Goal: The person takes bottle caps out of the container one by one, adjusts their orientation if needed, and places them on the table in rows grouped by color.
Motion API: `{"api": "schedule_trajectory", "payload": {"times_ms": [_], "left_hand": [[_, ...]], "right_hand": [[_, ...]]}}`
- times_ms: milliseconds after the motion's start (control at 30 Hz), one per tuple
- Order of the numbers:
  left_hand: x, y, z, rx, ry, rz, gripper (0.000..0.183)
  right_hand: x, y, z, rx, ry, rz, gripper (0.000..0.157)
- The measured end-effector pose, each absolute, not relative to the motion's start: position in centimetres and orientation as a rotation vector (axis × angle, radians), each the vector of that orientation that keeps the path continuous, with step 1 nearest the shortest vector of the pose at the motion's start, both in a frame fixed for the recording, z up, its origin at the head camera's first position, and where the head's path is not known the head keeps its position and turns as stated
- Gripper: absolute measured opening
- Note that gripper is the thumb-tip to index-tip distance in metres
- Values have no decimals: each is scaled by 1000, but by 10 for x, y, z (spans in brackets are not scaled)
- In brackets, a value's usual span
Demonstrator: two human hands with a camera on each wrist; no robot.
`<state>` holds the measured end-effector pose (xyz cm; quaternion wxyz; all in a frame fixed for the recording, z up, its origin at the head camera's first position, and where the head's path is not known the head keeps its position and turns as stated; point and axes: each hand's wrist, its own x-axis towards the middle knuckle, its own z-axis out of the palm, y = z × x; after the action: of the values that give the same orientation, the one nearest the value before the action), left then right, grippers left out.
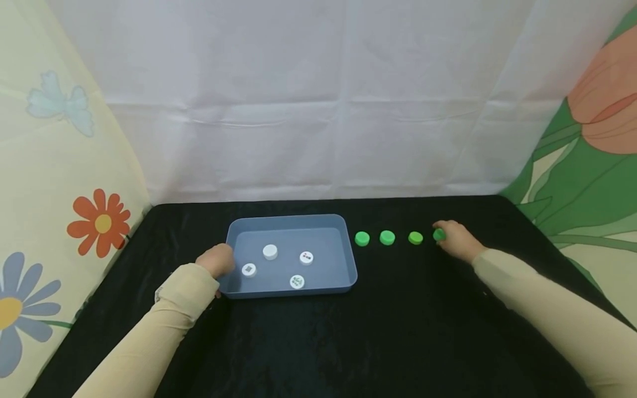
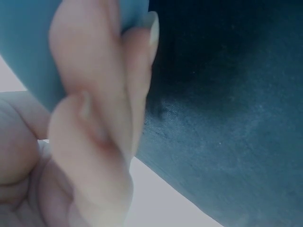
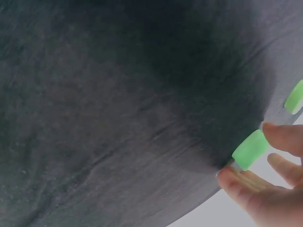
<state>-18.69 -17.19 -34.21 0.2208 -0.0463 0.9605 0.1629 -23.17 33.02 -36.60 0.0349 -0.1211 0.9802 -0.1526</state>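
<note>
My left hand [image 1: 217,261] grips the left rim of a shallow blue-grey tray [image 1: 318,290]. In the left wrist view, curled fingers [image 2: 94,142] lie against the tray wall [image 2: 28,47], which hides part of them. At the far right end of a row, my right hand [image 1: 460,240] pinches a round green cap [image 1: 439,234]. The right wrist view has this green cap [image 3: 250,150] between thumb and fingers, low against the black cloth. Left of it in the row are a yellow-green cap [image 1: 415,238] and two green caps, the nearer one [image 1: 387,237] and the farther one [image 1: 362,239].
Inside the tray lie a plain white cap [image 1: 270,252] and three white discs with printed marks: one at left [image 1: 249,270], one at right [image 1: 306,258], one in front [image 1: 297,282]. Black cloth [image 1: 318,342] covers the table. A white curtain [image 1: 318,110] hangs behind.
</note>
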Motion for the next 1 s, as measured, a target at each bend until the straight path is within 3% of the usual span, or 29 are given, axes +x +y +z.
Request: {"api": "schedule_trajectory", "payload": {"times_ms": [300,1000], "left_hand": [[-187,-172,-342,-104,2657,439,27],[-188,-173,-345,-83,2679,424,26]], "right_hand": [[-227,326,-359,-355,3049,-590,49],[-207,254,-331,-595,3117,-736,38]]}}
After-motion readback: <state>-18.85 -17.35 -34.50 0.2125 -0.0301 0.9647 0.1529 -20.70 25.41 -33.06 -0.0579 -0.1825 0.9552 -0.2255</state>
